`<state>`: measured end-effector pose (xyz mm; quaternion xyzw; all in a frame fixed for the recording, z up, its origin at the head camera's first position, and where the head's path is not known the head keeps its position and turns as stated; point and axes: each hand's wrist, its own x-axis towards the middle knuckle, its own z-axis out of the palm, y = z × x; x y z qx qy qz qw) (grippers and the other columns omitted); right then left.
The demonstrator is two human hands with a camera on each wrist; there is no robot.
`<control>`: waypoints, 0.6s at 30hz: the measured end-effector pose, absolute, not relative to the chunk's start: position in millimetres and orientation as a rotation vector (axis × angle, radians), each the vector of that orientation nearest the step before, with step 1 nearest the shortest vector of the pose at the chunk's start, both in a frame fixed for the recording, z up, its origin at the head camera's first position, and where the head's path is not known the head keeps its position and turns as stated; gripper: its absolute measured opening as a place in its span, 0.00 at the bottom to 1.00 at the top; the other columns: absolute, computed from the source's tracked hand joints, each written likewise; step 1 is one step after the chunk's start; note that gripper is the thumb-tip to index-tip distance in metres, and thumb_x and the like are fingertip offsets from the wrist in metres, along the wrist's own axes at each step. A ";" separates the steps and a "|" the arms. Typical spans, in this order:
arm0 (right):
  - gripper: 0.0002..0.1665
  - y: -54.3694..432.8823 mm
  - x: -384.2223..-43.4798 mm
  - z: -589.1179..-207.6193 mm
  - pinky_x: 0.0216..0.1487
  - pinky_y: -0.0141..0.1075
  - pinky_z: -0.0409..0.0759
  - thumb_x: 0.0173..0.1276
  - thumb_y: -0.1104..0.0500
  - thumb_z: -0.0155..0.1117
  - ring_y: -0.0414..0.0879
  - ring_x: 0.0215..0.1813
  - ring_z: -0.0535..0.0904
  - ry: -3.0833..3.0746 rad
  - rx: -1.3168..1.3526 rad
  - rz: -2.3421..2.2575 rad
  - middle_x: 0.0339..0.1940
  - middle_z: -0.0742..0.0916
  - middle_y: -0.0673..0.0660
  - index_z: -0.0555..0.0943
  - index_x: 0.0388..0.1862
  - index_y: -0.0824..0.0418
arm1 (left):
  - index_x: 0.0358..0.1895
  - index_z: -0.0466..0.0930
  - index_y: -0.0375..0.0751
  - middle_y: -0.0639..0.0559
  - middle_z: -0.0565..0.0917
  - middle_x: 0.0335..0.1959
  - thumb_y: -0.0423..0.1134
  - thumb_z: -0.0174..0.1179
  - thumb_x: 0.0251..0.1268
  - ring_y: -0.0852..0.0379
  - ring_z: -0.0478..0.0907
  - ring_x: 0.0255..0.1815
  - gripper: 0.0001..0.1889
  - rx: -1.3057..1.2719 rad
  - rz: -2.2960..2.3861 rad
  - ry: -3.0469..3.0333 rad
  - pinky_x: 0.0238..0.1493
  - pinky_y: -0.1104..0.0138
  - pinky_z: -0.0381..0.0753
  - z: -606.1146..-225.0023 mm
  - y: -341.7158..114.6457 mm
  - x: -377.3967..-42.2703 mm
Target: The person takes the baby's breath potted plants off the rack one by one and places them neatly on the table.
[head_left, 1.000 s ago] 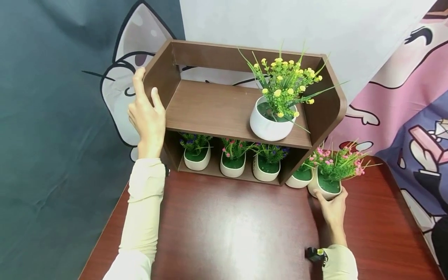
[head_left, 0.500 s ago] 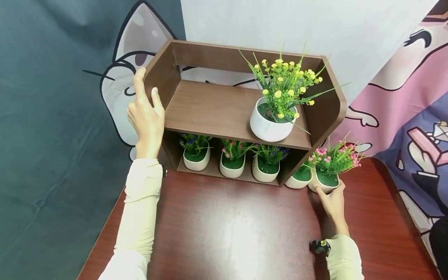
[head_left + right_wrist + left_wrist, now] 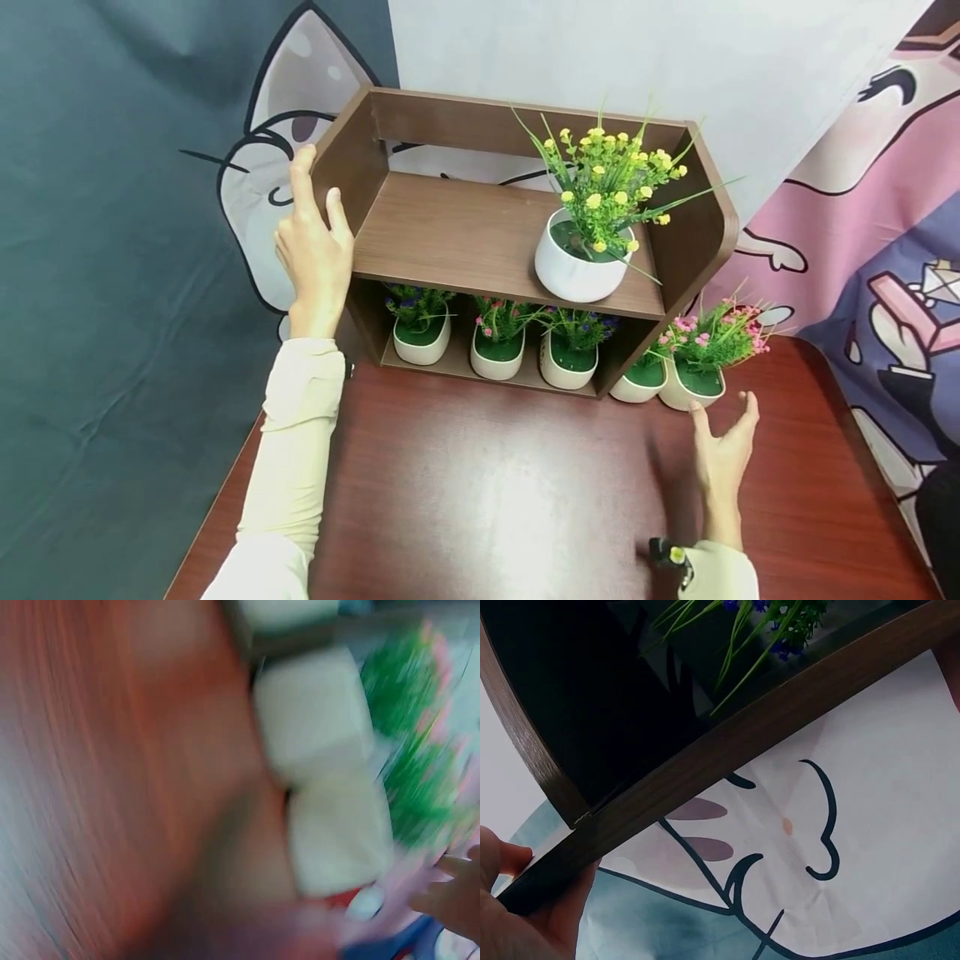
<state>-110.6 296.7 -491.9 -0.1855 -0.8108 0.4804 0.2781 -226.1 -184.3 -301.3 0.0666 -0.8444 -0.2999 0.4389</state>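
Note:
My left hand grips the left side panel of a brown two-tier wooden shelf. In the left wrist view, thumb and fingers lie on opposite sides of the panel. At the right, my right hand is spread, just in front of a cream pot with pink artificial flowers, and holds nothing. That potted plant stands on the table beside another cream flower pot, against the shelf's right side. The right wrist view is blurred; both cream pots show there side by side.
A white pot with yellow flowers stands on the upper tier, at its right. Below it, the lower tier holds cream pots with blue flowers, red flowers and purple-blue flowers. A reddish-brown table lies in front; printed curtains hang behind.
My right hand has let go of the pink-flowered pot and drawn back towards me. Earlier, that pot moved slightly back and left. The left hand stays on the shelf.

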 end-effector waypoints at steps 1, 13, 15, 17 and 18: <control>0.42 285.9 -105.4 -482.3 0.67 0.36 0.51 0.59 0.62 0.63 0.50 0.69 0.59 -2.084 -0.429 1.296 0.66 0.68 0.61 0.57 0.70 0.64 | 0.67 0.61 0.61 0.35 0.78 0.25 0.48 0.44 0.71 0.39 0.67 0.17 0.22 0.167 -0.745 -2.102 0.24 0.56 0.59 -301.8 -184.7 -225.8; 0.40 144.1 -99.2 -357.5 0.60 0.49 0.64 0.51 0.60 0.70 0.62 0.60 0.69 -1.618 0.302 1.458 0.55 0.74 0.74 0.65 0.56 0.82 | 0.67 0.60 0.60 0.36 0.78 0.26 0.47 0.43 0.71 0.39 0.68 0.18 0.22 0.158 -0.760 -2.117 0.24 0.58 0.58 -301.0 -185.4 -223.8; 0.42 129.0 -109.0 -345.8 0.61 0.51 0.61 0.51 0.59 0.70 0.62 0.62 0.66 -1.669 0.299 1.448 0.58 0.72 0.73 0.64 0.58 0.81 | 0.67 0.60 0.61 0.36 0.73 0.19 0.47 0.42 0.71 0.40 0.65 0.17 0.22 0.159 -0.762 -2.116 0.24 0.58 0.56 -300.7 -185.3 -224.4; 0.43 119.0 -122.8 -338.3 0.62 0.51 0.61 0.50 0.58 0.72 0.59 0.63 0.66 -1.715 0.266 1.399 0.60 0.72 0.70 0.64 0.60 0.78 | 0.67 0.59 0.61 0.37 0.72 0.18 0.47 0.42 0.72 0.41 0.64 0.16 0.22 0.149 -0.764 -2.116 0.24 0.59 0.55 -300.9 -184.4 -225.0; 0.44 115.2 -130.4 -335.4 0.62 0.50 0.61 0.48 0.58 0.72 0.57 0.63 0.66 -1.736 0.238 1.370 0.61 0.72 0.67 0.65 0.61 0.76 | 0.67 0.59 0.61 0.37 0.73 0.19 0.47 0.42 0.72 0.41 0.64 0.16 0.22 0.145 -0.764 -2.117 0.24 0.59 0.55 -301.3 -183.6 -225.1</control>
